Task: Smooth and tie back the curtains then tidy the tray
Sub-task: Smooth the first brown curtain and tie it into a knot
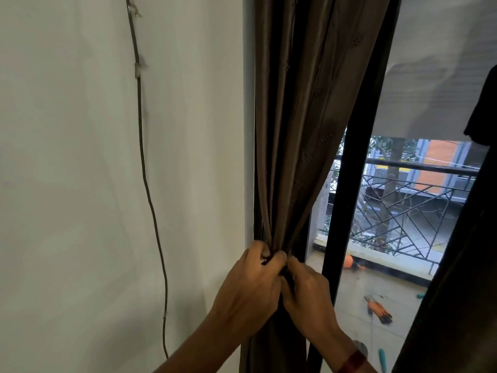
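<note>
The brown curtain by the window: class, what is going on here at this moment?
A person has gathered the brown curtain into a bunch beside the window frame. The left hand and right hand meet at the pinched point, fingers closed around the fabric, apparently fastening a dark tie there, though the tie is mostly hidden. No tray is in view. A cable runs down the wall.
</note>
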